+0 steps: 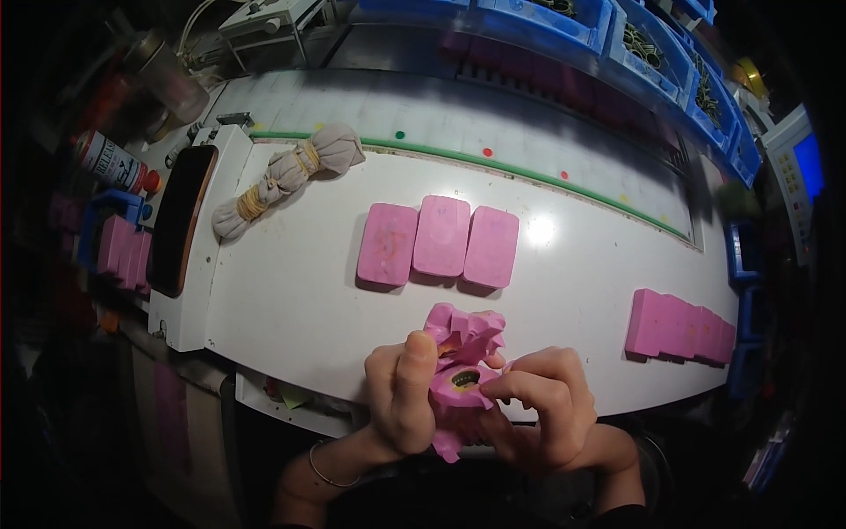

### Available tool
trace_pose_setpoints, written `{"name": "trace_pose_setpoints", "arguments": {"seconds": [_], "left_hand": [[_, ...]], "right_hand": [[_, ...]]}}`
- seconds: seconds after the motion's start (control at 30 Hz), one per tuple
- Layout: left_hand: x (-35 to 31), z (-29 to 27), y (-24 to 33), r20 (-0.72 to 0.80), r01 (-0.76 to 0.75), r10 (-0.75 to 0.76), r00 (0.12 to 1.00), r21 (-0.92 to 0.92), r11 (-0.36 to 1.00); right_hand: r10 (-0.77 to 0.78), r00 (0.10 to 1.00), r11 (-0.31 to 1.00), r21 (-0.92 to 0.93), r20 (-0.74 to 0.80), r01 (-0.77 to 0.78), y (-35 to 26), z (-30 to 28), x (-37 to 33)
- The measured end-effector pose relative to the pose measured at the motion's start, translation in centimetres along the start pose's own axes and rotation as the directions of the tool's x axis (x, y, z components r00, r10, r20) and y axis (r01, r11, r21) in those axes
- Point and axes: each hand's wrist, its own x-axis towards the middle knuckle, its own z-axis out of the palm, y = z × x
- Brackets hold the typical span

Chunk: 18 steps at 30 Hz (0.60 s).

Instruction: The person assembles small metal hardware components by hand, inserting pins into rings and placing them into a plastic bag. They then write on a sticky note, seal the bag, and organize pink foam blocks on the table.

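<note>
Over the table's near edge, my left hand (402,391) grips a pink rubber mold (470,333), thumb raised along its side. The mold is bent and spread apart, its cut flaps standing up at the top and hanging at the bottom. A dark green ring-shaped piece (465,379) shows in its opening. My right hand (548,404) is closed on the mold's right side, a bent finger pressing beside the opening. Fingers of both hands behind the mold are partly hidden. Just beyond lie three pink mold blocks: a left one (388,245), a middle one (441,236) and a right one (491,249).
A row of several pink blocks (679,326) leans at the table's right. Back left are a tied cloth bundle (304,167), a phone (183,220) and a spray can (110,161). Blue bins (652,55) with small green pieces line the back; a blue-screened device (797,167) stands right.
</note>
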Motion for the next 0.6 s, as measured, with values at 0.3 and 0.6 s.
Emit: {"name": "trace_pose_setpoints", "arguments": {"seconds": [0.3, 0.6], "left_hand": [[-0.1, -4.0, -2.1, 0.121, -0.323, 0.615, 0.779, 0.919, 0.228], [-2.3, -1.3, 0.5, 0.145, -0.355, 0.324, 0.935, 0.407, 0.842]], "right_hand": [[0.075, 0.997, 0.989, 0.132, -0.036, -0.069, 1.7, 0.1, -1.4], [0.199, 0.98, 0.937, 0.287, 0.025, -0.198, 0.7, 0.4, -1.4]]}}
